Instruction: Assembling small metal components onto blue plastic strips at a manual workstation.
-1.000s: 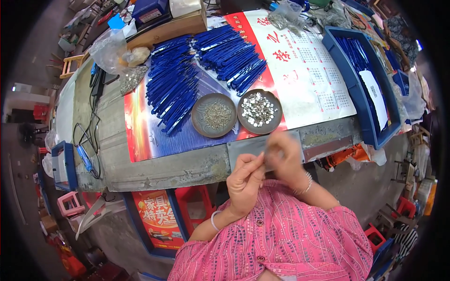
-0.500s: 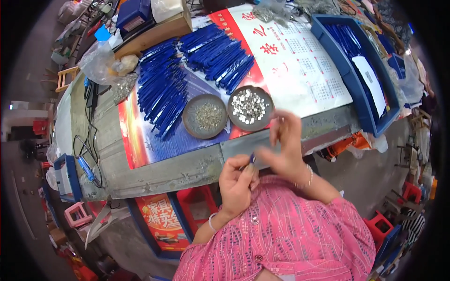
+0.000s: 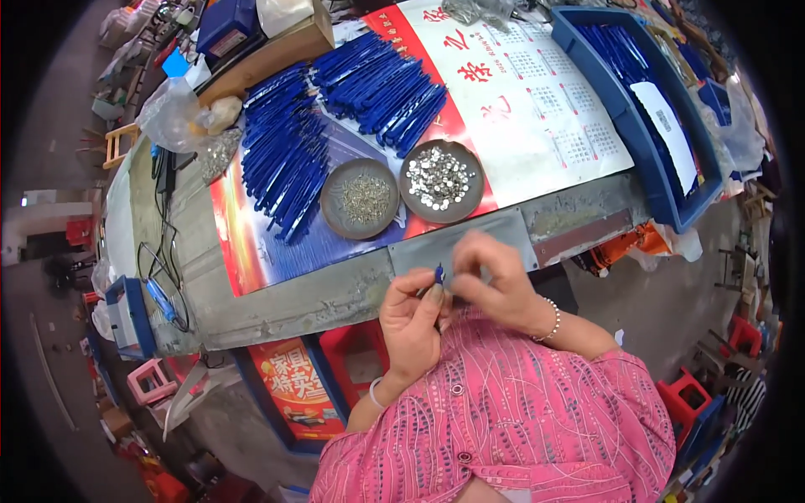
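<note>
My left hand [image 3: 412, 323] is closed, pinching a small dark-blue piece [image 3: 438, 274] whose tip sticks up between thumb and forefinger. Its lower part is hidden by the fingers. Close beside it on the right is my right hand [image 3: 496, 281], its fingers curled and smeared by motion; whether they hold anything cannot be made out. Just beyond the hands stand two round dark bowls. The left bowl [image 3: 332, 220] holds tiny metal bits, while the right bowl [image 3: 419, 208] has shiny silvery discs. Bundles of slim blue strips [image 3: 285, 159] lie fanned out behind them.
A calendar sheet [image 3: 537, 159] covers part of the worn table [image 3: 260, 314]. At the right, a blue tray [image 3: 625, 117] contains more blue strips and a white label. A blue-handled tool [image 3: 159, 299] with a cable lies at left. Red stools stand below.
My right hand has come away from the right bowl, moving left toward my left hand, and its fingers have curled. My left hand still pinches the blue piece. The view has shifted slightly.
</note>
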Tool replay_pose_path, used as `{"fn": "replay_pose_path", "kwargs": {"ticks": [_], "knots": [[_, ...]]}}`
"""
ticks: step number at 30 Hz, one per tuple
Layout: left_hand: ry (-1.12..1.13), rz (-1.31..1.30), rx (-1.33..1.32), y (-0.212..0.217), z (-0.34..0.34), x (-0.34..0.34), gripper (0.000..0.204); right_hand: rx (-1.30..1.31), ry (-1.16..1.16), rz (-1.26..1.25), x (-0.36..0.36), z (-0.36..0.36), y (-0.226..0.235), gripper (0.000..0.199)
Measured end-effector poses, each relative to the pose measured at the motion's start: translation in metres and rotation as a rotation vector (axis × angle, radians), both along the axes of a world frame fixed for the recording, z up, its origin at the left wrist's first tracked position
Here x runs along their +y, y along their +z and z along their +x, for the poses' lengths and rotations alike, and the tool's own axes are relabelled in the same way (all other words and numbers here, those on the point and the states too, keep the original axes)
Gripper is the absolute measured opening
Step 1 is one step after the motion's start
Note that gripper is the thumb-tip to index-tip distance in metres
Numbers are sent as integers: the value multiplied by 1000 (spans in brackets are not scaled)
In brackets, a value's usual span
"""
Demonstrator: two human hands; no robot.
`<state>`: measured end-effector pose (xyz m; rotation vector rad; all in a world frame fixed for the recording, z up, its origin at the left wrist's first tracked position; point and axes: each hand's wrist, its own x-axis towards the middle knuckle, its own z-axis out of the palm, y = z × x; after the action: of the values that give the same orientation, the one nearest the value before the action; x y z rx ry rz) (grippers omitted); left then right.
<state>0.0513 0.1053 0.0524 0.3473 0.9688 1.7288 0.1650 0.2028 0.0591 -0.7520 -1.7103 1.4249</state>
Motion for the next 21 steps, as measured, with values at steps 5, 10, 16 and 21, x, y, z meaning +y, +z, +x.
{"fn": "replay_pose_path", "kwargs": {"ticks": [5,10,16,21], "knots": [[-7,85,134,-6,5,-2,18,-6,158,-181,-14,-3,0,26],[-34,82,147,-3,14,-4,19,143,227,-909,-1,-5,5,35],[-7,91,173,0,12,-5,16,-77,250,-481,-2,4,-6,31],[-123,68,195,1,4,-8,17,-186,188,262,-4,8,-4,51]]}}
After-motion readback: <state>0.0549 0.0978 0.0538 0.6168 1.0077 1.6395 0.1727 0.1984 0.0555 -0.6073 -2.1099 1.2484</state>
